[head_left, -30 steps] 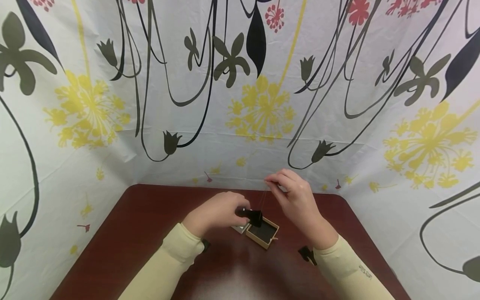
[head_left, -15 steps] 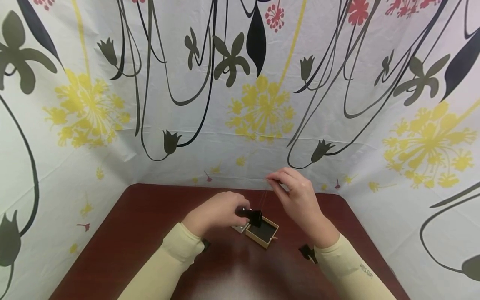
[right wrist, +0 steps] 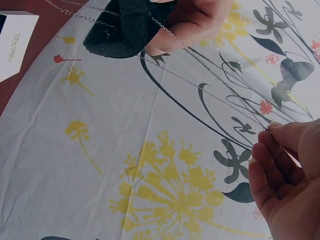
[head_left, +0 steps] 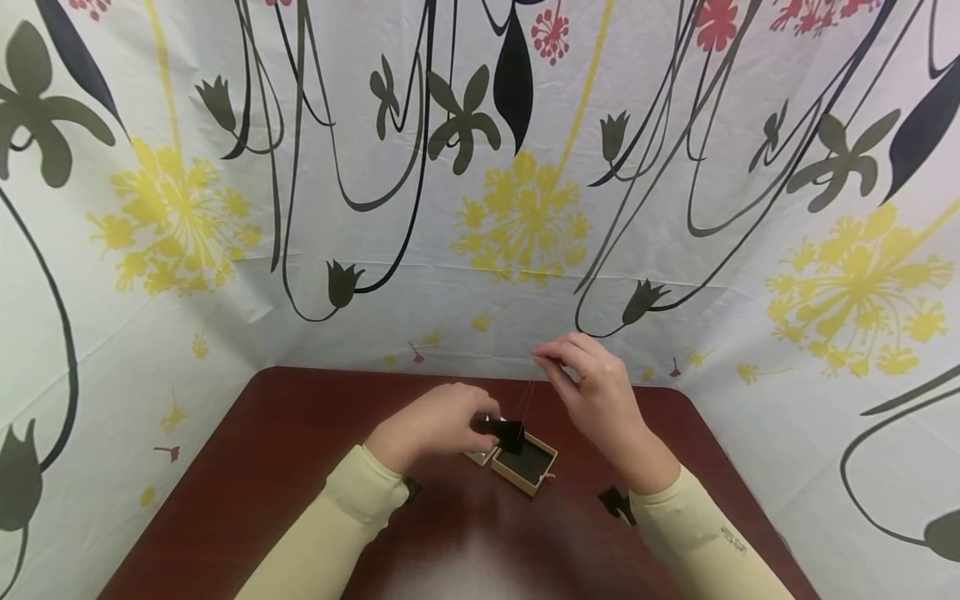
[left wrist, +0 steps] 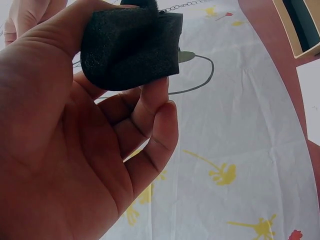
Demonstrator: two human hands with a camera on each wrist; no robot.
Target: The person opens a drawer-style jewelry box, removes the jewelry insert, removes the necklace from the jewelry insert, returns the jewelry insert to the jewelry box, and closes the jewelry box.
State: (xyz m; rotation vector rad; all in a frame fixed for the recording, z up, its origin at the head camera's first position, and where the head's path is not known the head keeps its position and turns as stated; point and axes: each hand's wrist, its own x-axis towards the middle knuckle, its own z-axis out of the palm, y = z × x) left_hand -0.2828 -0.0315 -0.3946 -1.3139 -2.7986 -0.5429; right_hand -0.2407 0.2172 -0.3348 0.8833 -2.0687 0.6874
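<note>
My left hand (head_left: pixel 442 421) pinches a soft black jewelry pad (left wrist: pixel 130 47), bent between thumb and fingers. In the head view the pad (head_left: pixel 510 435) is over the back left of a small open tan box (head_left: pixel 513 481). A thin silver necklace chain (right wrist: pixel 187 48) crosses the pad's dark surface and runs from it in two strands. My right hand (head_left: pixel 588 379), higher and to the right, pinches the chain's far end between thumb and fingertip. The right wrist view shows both strands drawn nearly straight toward that right hand (right wrist: pixel 282 170). The pad partly covers the box's inside.
A white printed card or box (right wrist: pixel 17 42) lies beside the tan box, partly hidden by the left hand. The dark red table (head_left: pixel 315 467) ends at a floral cloth (head_left: pixel 480 233) hung behind and at both sides. A black wrist mount (head_left: pixel 617 505) sits by the right cuff.
My right hand has risen very slightly with the chain end. The left hand, the pad and the box look unmoved.
</note>
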